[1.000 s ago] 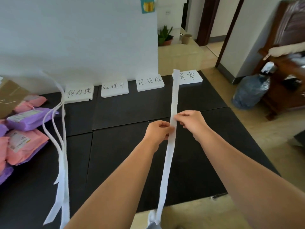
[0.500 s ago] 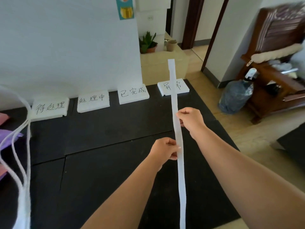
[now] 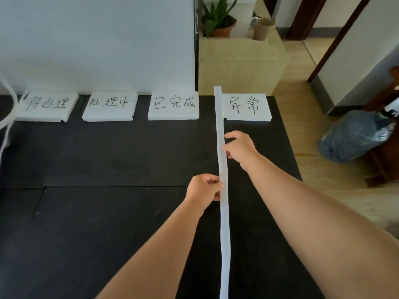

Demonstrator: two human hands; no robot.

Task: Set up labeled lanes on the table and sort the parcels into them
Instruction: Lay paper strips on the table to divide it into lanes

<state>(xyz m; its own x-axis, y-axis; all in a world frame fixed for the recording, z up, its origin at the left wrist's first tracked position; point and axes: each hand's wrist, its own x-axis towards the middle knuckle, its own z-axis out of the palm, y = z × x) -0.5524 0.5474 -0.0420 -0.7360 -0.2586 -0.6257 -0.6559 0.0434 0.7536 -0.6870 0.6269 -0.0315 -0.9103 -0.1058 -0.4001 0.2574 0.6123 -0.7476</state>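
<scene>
Pinching the white strip in your left hand and right hand, lay it taut toward twelve o'clock.

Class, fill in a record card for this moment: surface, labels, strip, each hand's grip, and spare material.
Surface: black table
Labels: four white foam label blocks, handwritten, in a row along the far edge
Strip: long white foam strip, far end between the third and fourth blocks
Left hand: grip pinches the strip, nearer the person
Right hand: grip pinches the strip, farther along
Spare: loose white strips, far left
</scene>
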